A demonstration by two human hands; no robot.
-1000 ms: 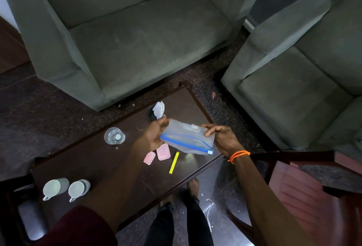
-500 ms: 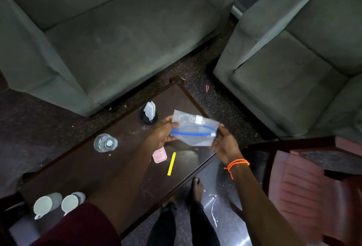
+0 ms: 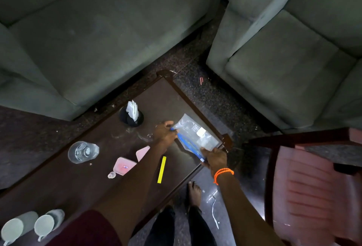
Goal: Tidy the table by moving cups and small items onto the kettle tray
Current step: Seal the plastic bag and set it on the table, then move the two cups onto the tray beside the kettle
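Dark wood table point(image 3: 82, 183) seen from above, person standing at its near edge. Both hands on a clear zip bag point(image 3: 197, 136) with a blue seal strip, lying flat at the table's right end, close to the corner.

Left hand point(image 3: 164, 133) holds the bag's far-left corner, fingers curled over the blue strip end. Right hand point(image 3: 214, 158), orange band at the wrist, pinches the near end of the strip at the table's edge. Bag carries a small white label; contents too faint to tell.

Other small items on the table: a yellow strip point(image 3: 162, 169) just beside the left forearm; two pink packets point(image 3: 125, 166), one partly hidden by the arm; a tiny clear bottle point(image 3: 111, 175) touching the nearer packet. A glass point(image 3: 83, 151) stands left of these. A black holder point(image 3: 131, 118) with white tissue sits near the far edge.

Two white cups point(image 3: 32, 227) lie on their sides at the table's left end, side by side, mouths toward the camera.

Grey sofas point(image 3: 98, 30) behind the table and to the right. Red chair point(image 3: 313, 196) at lower right. No tray in view.
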